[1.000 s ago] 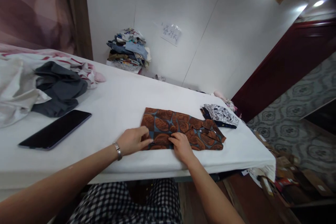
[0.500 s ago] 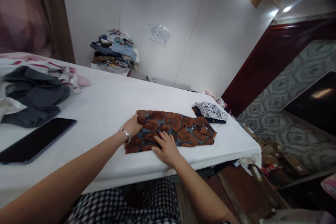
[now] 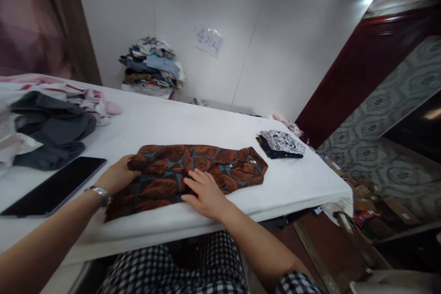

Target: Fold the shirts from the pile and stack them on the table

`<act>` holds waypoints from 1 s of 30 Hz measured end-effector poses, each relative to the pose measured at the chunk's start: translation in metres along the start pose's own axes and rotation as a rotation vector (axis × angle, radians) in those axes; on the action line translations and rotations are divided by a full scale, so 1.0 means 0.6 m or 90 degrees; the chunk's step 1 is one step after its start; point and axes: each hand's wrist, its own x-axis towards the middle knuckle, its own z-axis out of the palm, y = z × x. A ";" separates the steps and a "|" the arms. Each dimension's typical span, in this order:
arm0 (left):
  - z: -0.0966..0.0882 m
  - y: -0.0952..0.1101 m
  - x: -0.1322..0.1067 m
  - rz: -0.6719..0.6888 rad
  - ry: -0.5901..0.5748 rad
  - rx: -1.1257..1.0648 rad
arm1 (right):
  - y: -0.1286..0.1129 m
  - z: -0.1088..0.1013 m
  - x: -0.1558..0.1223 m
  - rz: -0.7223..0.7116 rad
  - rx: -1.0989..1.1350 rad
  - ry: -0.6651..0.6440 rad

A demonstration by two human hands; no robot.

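Note:
A brown shirt with a rust and blue pattern (image 3: 193, 170) lies folded in a long strip on the white table (image 3: 193, 124), its collar end to the right. My left hand (image 3: 117, 177), with a metal watch at the wrist, grips the shirt's left end with fingers curled under the cloth. My right hand (image 3: 205, 190) lies flat on the shirt's middle, fingers spread, pressing it to the table.
A dark phone (image 3: 55, 186) lies at the left near the front edge. Behind it sits a heap of grey and white clothes (image 3: 48, 131). A small folded black-and-white garment (image 3: 280, 143) lies at the right, and a stack of folded clothes (image 3: 151, 66) stands against the wall.
My left hand has pulled the shirt's left end out to the left, so the strip is longer. My right hand has stayed pressed on the shirt's middle.

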 end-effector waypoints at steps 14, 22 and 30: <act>-0.035 0.069 -0.016 0.002 -0.020 0.037 | 0.017 0.029 0.031 0.070 0.279 0.033; 0.030 0.306 -0.031 0.169 -0.100 -0.047 | 0.054 -0.009 0.048 0.298 0.991 0.258; 0.129 0.295 -0.028 0.146 -0.168 -0.253 | 0.138 -0.033 -0.023 0.465 1.025 0.143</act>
